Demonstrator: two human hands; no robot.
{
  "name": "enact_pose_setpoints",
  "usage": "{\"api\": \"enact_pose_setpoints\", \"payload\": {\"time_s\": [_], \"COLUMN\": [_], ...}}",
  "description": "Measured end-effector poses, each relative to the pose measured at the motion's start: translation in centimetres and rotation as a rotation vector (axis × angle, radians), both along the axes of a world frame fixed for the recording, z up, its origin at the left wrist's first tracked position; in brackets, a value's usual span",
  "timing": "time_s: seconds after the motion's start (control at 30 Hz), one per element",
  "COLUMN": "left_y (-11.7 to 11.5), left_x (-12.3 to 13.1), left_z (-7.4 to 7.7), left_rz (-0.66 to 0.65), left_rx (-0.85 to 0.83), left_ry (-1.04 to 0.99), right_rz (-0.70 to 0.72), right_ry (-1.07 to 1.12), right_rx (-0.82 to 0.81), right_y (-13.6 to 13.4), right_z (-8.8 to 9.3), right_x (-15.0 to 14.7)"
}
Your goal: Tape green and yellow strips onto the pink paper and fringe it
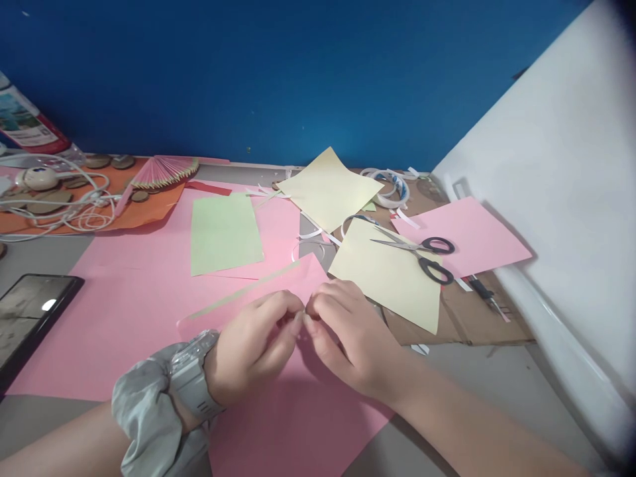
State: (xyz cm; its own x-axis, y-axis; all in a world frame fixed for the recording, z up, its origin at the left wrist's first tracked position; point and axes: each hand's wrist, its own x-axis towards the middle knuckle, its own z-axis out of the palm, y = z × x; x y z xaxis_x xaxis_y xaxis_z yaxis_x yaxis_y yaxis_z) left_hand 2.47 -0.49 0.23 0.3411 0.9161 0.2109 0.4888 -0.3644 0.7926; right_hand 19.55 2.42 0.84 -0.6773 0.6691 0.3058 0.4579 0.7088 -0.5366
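My left hand [261,344], with a watch and a grey scrunchie at its wrist, is closed in a pinch. Fingertip to fingertip with it, my right hand [342,331] pinches too. Something small and pale shows between the fingertips, too little of it to name. Just behind my hands lies a pink paper strip [311,275] with a pale green band along its upper edge; my left hand covers part of it. Under both hands spreads a large pink sheet [134,311]. A light green paper [226,235] rests on that sheet, beyond my left hand.
Black-handled scissors [427,248] lie across a cream paper [392,285] at right, near a pink paper [477,238], tape rolls [400,192] and a cutter [481,291] on cardboard. At left are a phone [34,318], a pleated pink fan [163,173], tangled earphones [40,177] and a bottle [30,122].
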Motion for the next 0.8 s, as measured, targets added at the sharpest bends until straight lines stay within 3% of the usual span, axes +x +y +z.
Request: {"api": "enact_pose_setpoints", "payload": {"time_s": [0.37, 0.8], "left_y": [0.10, 0.07], "left_x": [-0.21, -0.32], "left_z": [-0.13, -0.12], "left_rz": [-0.062, -0.073], "left_rx": [-0.020, -0.085], "left_ry": [-0.025, -0.070], "right_rz": [0.067, 0.051], "right_ry": [0.030, 0.040], "right_rx": [-0.115, -0.178], "right_y": [0.30, 0.25], "right_z": [0.17, 0.13], "right_x": [0.04, 0.12]}}
